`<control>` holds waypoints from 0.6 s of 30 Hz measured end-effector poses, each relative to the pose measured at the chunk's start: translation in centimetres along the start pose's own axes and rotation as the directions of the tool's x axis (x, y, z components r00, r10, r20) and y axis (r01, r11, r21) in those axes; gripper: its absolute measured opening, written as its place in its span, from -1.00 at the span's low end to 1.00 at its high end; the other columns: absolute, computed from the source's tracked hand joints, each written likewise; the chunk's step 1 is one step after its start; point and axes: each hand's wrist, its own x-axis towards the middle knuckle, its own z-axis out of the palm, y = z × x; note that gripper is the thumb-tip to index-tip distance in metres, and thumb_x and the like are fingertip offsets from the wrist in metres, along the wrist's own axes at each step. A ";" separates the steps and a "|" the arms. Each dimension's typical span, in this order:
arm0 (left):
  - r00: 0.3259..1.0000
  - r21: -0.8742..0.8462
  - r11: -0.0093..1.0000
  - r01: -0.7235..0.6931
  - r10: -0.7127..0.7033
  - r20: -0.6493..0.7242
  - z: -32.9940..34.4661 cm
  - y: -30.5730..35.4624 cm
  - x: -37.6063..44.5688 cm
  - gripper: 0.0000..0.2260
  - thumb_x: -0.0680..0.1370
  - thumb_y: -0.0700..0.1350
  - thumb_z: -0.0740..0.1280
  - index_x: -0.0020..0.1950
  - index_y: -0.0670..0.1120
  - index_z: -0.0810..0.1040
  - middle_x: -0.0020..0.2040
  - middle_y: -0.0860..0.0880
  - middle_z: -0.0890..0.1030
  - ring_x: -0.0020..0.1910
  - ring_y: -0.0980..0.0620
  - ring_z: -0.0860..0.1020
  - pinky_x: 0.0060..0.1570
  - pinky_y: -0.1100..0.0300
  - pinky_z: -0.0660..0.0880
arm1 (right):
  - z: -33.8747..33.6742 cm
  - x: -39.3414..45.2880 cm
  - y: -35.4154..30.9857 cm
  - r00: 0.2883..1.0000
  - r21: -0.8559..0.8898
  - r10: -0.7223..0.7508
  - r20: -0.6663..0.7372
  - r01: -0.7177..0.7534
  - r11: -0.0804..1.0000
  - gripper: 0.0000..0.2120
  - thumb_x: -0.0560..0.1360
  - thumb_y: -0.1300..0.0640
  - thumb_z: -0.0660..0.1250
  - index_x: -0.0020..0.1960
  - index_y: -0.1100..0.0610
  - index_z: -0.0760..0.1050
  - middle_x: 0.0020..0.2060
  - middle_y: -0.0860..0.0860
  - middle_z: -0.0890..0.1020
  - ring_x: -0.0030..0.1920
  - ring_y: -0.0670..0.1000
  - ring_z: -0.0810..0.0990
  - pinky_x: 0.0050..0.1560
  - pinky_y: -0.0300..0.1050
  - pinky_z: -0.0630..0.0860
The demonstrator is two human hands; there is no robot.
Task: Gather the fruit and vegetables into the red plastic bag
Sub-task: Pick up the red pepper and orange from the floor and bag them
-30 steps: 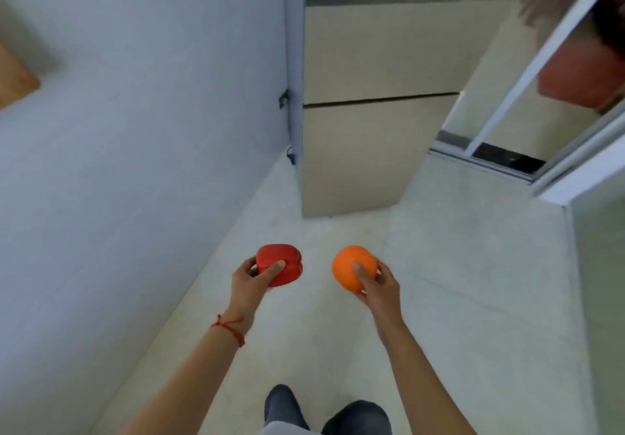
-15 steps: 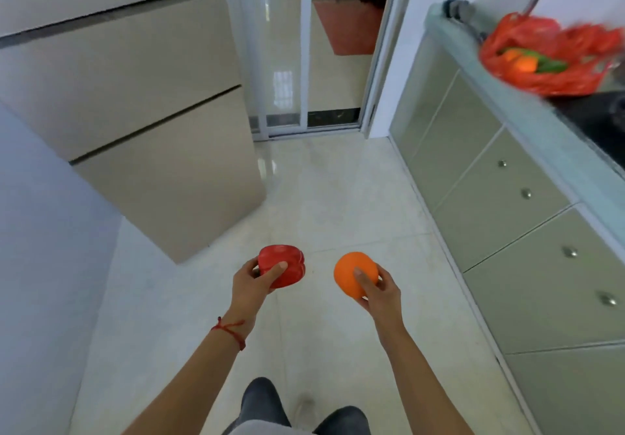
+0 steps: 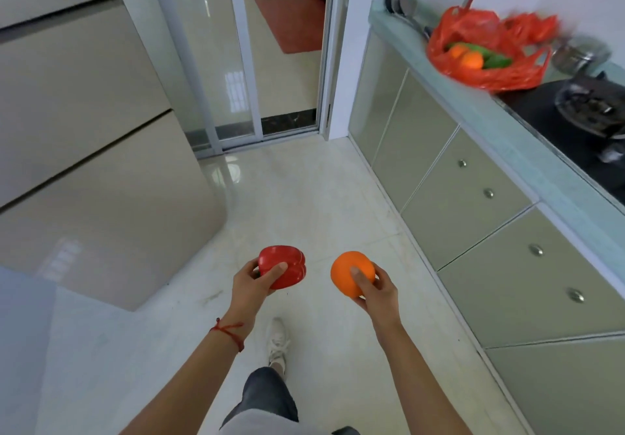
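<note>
While the person walks across the kitchen, the left hand (image 3: 252, 284) wraps around a shiny red bell pepper (image 3: 282, 266) and the right hand (image 3: 377, 291) wraps around a round orange fruit (image 3: 352, 274), ready to drop in. The crinkly red plastic bag (image 3: 487, 52) sits open at the counter's (image 3: 527, 137) front edge, with oranges and something green inside. It looks closer and clearer than a moment ago.

A home kitchen is shown. A counter (image 3: 507, 130) with a gas hob (image 3: 588, 109) is set above green cabinets (image 3: 473, 204). A tiled floor (image 3: 304, 197) and sliding glass door (image 3: 216, 62) are seen.
</note>
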 end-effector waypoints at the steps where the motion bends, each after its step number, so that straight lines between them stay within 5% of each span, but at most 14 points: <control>1: 1.000 0.001 1.000 0.002 -0.002 -0.001 0.0 0.6 1.4 -0.52 0.41 -0.16 0.44 0.28 -0.22 0.40 0.13 -0.16 0.52 0.09 -0.12 0.53 0.00 0.08 0.52 | 0.8 1.2 -0.5 1.000 -0.005 0.000 0.000 0.000 1.000 -0.52 0.41 0.07 0.42 0.29 0.08 0.40 0.20 0.09 0.43 0.14 0.13 0.48 -0.06 -0.06 0.57; 18: 0.998 0.003 1.000 0.031 -0.032 0.059 5.3 14.4 25.6 -0.55 0.40 -0.14 0.45 0.24 -0.19 0.43 0.14 -0.18 0.54 0.10 -0.13 0.55 -0.07 0.16 0.52 | 11.3 22.3 -13.4 1.000 -0.010 -0.002 -0.031 0.001 1.000 -0.49 0.41 0.06 0.41 0.31 0.10 0.38 0.23 0.10 0.44 0.12 0.12 0.48 -0.15 -0.16 0.56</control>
